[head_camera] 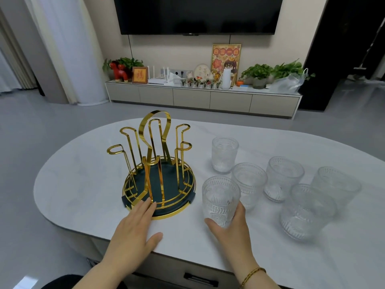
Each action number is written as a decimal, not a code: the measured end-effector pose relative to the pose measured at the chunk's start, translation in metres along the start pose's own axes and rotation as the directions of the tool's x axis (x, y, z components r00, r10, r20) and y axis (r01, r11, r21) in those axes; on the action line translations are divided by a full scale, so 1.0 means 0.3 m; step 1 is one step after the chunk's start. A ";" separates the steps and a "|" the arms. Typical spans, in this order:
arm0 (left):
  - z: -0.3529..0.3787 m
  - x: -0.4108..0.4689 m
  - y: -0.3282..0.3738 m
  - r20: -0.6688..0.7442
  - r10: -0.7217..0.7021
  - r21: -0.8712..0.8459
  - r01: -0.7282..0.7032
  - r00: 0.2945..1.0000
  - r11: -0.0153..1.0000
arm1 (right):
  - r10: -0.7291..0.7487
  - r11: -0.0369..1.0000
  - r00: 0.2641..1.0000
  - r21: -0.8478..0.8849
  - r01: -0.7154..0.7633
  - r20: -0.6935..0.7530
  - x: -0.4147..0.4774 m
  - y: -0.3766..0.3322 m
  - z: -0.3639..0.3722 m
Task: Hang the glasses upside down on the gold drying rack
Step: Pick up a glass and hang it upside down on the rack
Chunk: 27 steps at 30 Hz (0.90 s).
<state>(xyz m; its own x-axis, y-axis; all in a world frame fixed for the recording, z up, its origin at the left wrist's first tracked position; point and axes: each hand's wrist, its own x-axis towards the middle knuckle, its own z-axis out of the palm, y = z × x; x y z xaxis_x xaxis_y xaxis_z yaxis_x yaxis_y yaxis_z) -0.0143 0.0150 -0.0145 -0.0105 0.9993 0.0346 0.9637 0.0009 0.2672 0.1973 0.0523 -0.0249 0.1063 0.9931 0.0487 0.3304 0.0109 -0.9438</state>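
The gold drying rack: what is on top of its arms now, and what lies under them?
Nothing hangs on the gold drying rack; all arms are bare. Under them lies a dark round tray. The left hand covers part of its front rim. The table beneath the tray cannot be seen.

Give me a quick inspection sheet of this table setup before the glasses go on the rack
Surface: white oval table, looks dry.
Job's things: gold drying rack on dark round tray, all pegs empty; six glasses upright to its right, nearest glass in hand.
Clutter: nothing seen on the table.
Grippers: left hand flat, fingertips at the rack base; right hand wrapped around the nearest glass.
Cables: nothing seen on the table.
Surroundings: TV on wall, low cabinet with plants and ornaments.
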 end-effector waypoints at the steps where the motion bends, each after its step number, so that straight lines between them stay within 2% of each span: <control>1: -0.006 0.000 -0.004 0.003 0.005 -0.009 -0.005 1.000 1.000 | 0.003 1.000 1.000 -0.006 -0.003 -0.006 0.006 0.000 0.006; 9: -0.025 0.000 -0.032 0.019 0.035 -0.047 -0.034 0.999 0.998 | -0.006 0.990 1.000 -0.138 0.006 -0.006 0.032 -0.016 0.056; 13: -0.024 0.001 -0.045 0.026 0.046 -0.050 -0.045 0.999 0.998 | 0.018 0.990 1.000 -0.140 -0.020 -0.011 0.041 -0.021 0.060; 18: -0.025 -0.006 -0.062 -0.019 0.064 -0.119 -0.066 0.998 0.991 | 0.027 0.999 1.000 0.027 -0.027 -0.011 0.018 -0.060 0.052; 22: -0.032 -0.001 -0.080 -0.092 -0.017 -0.182 0.000 0.996 0.983 | -0.029 0.991 0.999 0.130 0.023 0.045 -0.019 -0.123 0.024; 27: -0.029 -0.002 -0.097 -0.019 -0.051 -0.138 0.048 0.999 0.989 | -0.070 0.986 0.994 0.158 0.057 0.081 -0.046 -0.191 -0.051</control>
<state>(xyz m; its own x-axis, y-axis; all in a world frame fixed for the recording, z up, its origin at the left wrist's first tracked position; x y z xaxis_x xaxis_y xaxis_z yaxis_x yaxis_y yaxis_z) -0.0445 0.0140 -0.0139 -0.0645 0.9972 0.0390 0.9161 0.0437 0.3985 0.1914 0.0360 0.0334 0.0067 0.9961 0.0882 0.1840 0.0854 -0.9792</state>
